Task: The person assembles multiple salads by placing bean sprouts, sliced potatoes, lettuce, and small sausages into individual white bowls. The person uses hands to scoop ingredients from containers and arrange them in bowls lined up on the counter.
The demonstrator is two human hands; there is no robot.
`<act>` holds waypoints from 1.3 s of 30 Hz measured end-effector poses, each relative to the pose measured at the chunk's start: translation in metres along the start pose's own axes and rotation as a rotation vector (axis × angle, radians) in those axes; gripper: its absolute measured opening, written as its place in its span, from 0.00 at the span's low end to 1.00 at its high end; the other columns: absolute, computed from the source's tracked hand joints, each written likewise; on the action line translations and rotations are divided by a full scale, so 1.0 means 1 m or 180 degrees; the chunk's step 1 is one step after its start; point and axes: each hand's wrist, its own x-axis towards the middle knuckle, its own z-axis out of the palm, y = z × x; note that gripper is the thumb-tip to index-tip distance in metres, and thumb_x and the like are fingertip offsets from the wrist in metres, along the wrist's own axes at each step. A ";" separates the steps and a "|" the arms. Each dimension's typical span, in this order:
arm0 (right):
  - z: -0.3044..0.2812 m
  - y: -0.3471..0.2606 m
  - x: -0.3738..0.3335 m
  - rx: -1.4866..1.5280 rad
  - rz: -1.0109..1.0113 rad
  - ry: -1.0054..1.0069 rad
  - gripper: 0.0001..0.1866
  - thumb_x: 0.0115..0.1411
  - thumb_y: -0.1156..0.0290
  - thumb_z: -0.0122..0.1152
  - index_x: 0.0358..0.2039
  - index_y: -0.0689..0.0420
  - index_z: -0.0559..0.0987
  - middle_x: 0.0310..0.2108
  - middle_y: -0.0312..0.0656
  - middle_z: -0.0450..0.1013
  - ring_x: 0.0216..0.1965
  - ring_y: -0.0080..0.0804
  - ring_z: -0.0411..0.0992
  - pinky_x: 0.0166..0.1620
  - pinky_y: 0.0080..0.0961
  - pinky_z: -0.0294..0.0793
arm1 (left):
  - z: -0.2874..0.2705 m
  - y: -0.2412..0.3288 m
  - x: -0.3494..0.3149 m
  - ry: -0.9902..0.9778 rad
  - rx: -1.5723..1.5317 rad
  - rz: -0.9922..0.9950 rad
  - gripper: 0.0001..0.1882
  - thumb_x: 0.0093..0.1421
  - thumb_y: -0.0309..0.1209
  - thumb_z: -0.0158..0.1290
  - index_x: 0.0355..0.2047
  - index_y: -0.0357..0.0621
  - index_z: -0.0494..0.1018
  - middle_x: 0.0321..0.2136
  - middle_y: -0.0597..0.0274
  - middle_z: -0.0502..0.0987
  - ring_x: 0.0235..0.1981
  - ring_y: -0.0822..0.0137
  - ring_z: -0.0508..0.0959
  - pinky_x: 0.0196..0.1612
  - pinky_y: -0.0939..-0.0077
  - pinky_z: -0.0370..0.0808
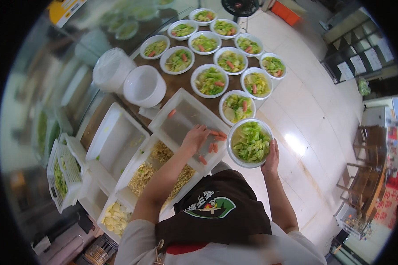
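My right hand [271,160] holds a round white bowl [229,150] of chopped lettuce [251,142] by its right side, with no sausage showing on top. Inside a pale plastic bin [181,104], my left hand [196,138] has its fingers pinched together at a small pink sausage piece [214,133]; the fingertips are partly hidden. Several more sausage pieces [213,147] lie near that hand, and a single one is at the bin's far left. My left forearm passes over a compartment of noodle-like yellowish food [141,177].
Several filled white bowls [210,81], lettuce topped with sausage, crowd the table ahead. Stacked empty bowls [144,86] stand left of them. A white tub [115,137], a basket of greens [65,172] and pale sliced food [116,218] are at left. Wooden chairs [360,185] stand far right.
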 end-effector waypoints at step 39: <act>0.107 0.007 0.019 0.0299 0.0483 -0.0977 0.18 0.66 0.65 0.39 0.52 0.61 0.65 0.45 0.42 0.69 0.43 0.27 0.70 0.46 0.23 0.72 | -0.117 0.159 0.001 0.0917 -0.2010 -0.0702 0.10 0.56 0.24 0.51 0.39 0.36 0.72 0.39 0.59 0.71 0.38 0.64 0.75 0.30 0.76 0.74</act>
